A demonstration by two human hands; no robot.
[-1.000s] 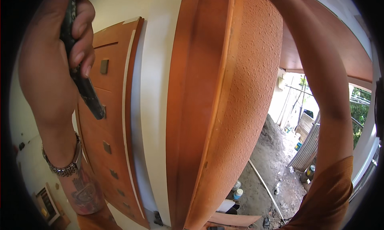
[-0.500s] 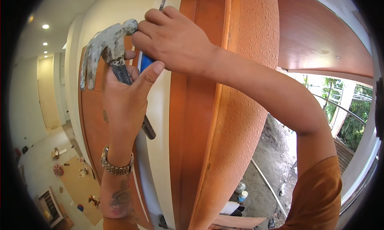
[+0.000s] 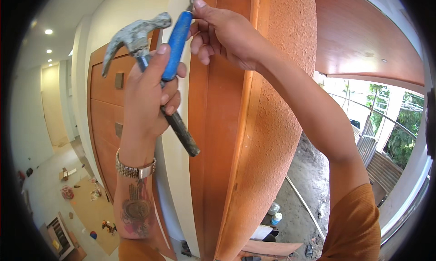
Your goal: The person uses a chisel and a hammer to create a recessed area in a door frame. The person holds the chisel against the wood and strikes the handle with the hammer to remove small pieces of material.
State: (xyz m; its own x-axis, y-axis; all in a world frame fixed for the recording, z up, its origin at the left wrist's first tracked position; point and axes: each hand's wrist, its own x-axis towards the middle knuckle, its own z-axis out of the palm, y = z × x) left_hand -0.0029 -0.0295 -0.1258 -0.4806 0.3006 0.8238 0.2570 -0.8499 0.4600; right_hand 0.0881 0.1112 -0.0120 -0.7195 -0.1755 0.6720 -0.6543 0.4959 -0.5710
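My left hand (image 3: pixel 150 93) is closed round a worn claw hammer (image 3: pixel 136 36), its head up and its dark handle slanting down past my palm. The same hand clasps the lower end of a blue-handled tool (image 3: pixel 177 47) between thumb and fingers. That tool's thin metal shank points upward and leaves the picture, so its tip is hidden. My right hand (image 3: pixel 227 36) pinches the tool where handle meets shank, thumb on the metal, the other fingers curled loosely. Both hands are raised in front of an orange-brown wooden door frame (image 3: pixel 218 124).
A panelled wooden door (image 3: pixel 106 106) stands at left, beside a white wall edge. Textured orange wall (image 3: pixel 272 111) runs along the right of the frame. On the floor at lower left lie a cardboard sheet (image 3: pixel 91 211) and a drill (image 3: pixel 109 227). Small containers (image 3: pixel 274 213) stand outside at right.
My right hand has turned and shifted from covering the blue handle to its shank end, baring the handle. My left fingers have closed round the handle's lower end, and the hammer has tilted.
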